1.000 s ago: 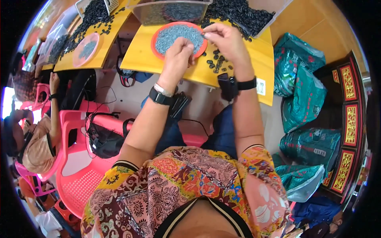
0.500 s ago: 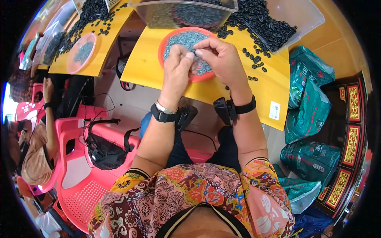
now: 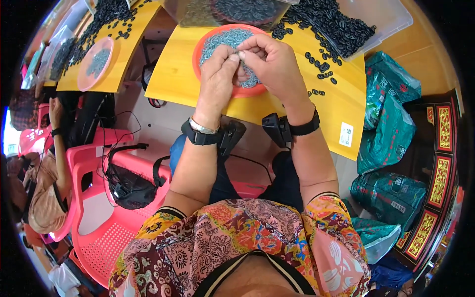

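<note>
My left hand [image 3: 217,74] and my right hand [image 3: 269,60] meet over a round orange-red basin [image 3: 198,54]. Thumb and fingers of both are pinched together, tip against tip. Whatever lies between the fingertips is too small and too covered to name. Under the hands, the basin holds a heap of small grey-blue metal pieces [image 3: 225,40], like screws or pins. To the right of my right hand, small black oval pieces [image 3: 321,67] lie loose on the yellow table [image 3: 173,74].
A clear plastic bin [image 3: 198,15] with dark pieces stands behind the basin. At the far right another clear tub [image 3: 391,24] spills a black heap. Green bags [image 3: 386,133] stand right of the table. Left are a pink chair [image 3: 114,237], a second basin [image 3: 81,74] and a seated person [image 3: 49,193].
The view has shifted slightly. Both hands stay pinched together over the basin, with the right fingers closed nearer to the left fingertips.
</note>
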A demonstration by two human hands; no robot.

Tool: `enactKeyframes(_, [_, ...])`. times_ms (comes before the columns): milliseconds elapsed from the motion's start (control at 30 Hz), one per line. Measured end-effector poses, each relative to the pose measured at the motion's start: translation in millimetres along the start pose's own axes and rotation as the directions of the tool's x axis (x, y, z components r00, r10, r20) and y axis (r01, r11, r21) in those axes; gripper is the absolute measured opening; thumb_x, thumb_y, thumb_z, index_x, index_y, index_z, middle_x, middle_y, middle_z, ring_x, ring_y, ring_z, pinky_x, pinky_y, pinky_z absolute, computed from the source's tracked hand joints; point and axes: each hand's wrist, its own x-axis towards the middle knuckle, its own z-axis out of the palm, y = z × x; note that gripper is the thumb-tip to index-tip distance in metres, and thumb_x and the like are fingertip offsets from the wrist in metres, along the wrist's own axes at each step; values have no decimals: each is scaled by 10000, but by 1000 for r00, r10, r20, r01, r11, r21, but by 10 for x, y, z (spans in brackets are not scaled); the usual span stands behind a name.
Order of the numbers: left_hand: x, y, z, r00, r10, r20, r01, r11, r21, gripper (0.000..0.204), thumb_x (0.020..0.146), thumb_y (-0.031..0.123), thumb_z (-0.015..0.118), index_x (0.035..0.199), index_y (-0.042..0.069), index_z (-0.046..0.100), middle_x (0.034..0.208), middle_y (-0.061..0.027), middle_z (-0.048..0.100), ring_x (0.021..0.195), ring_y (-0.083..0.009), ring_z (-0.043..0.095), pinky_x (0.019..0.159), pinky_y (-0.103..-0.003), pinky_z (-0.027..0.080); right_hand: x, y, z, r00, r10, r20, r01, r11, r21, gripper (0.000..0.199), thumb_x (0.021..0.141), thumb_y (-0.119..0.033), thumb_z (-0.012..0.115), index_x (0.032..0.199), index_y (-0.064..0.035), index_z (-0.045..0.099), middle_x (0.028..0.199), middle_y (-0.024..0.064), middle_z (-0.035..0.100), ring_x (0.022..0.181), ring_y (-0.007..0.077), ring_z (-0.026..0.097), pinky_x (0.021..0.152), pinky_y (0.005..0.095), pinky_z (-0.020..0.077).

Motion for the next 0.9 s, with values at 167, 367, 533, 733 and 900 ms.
enactKeyframes(167, [-25,-26,-16,1000,-12,0,12,998,-65,117,918,95,429,857,27,502,684,-20,529,560,-87,478,526,-206,410,-39,-39,7,999,-38,-16,35,988,-152,109,806,-86,609,852,8,639,699,32,633,613,49,565,571,203,454])
enactKeyframes(367, [5,-10,-104,989,7,-148,-33,985,-171,118,922,90,418,867,33,506,678,-23,527,543,-98,498,518,-209,429,-36,188,-121,985,-164,47,160,793,-588,154,762,-140,639,872,-38,671,794,95,647,711,191,617,651,306,485])
enactKeyframes(533, [11,-39,-183,985,50,-163,-78,982,-173,116,920,86,416,866,32,504,662,-22,521,549,-98,517,505,-207,430,-82,287,-40,982,-119,147,184,417,-890,155,732,-157,645,854,-73,690,857,127,630,821,300,613,716,403,496])
enactKeyframes(733, [-23,-6,-132,989,11,-149,-27,994,-104,116,916,91,425,847,34,500,641,-17,515,542,-86,506,501,-203,423,-62,396,5,980,-100,170,197,421,-886,90,757,-150,619,780,-77,665,824,121,617,818,293,610,711,411,496])
enactKeyframes(900, [-30,-10,-97,993,24,-114,-36,995,-98,117,912,90,431,835,40,505,635,-15,519,548,-81,498,509,-202,403,-44,374,-81,987,-151,49,140,677,-722,118,779,-168,614,816,-67,661,802,109,640,708,287,611,643,378,487])
